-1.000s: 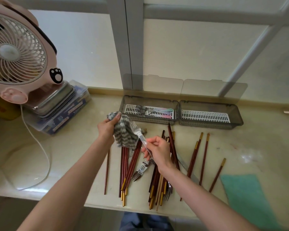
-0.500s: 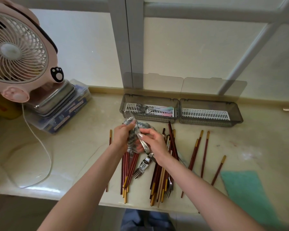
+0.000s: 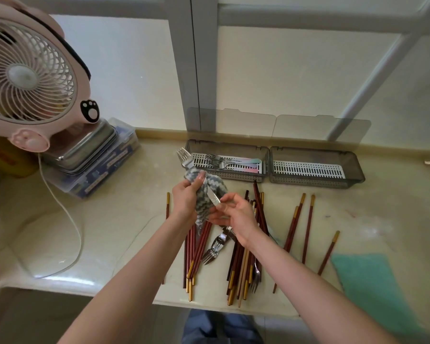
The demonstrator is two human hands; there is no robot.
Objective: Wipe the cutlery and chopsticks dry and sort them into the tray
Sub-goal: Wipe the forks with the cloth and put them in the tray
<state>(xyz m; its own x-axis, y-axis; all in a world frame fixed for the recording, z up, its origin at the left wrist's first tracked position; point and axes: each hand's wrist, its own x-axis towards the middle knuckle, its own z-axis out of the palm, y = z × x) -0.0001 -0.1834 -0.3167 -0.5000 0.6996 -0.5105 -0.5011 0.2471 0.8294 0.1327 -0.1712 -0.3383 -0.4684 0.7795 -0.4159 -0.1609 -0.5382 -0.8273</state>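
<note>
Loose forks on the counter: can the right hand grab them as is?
Likely not yet: the right hand pinches the handle of the fork that the left hand holds in the cloth. The loose forks lie uncovered close beside it, so once freed, the way looks clear.

Centre: left hand (image 3: pixel 186 201) grips striped cloth (image 3: pixel 210 192) wrapped round fork (image 3: pixel 184 157), tines jutting up-left | right hand (image 3: pixel 240 216) pinches fork handle | upper centre: left tray (image 3: pixel 227 144) holding iridescent-handled forks (image 3: pixel 224 161), right tray (image 3: pixel 354 167) touching it | lower centre: red-and-gold chopsticks (image 3: pixel 196 252), loose forks (image 3: pixel 215 247) on counter (image 3: pixel 104 232) | upper left: pink fan (image 3: pixel 27 78) | lower right: teal cloth (image 3: pixel 372 291)
</note>
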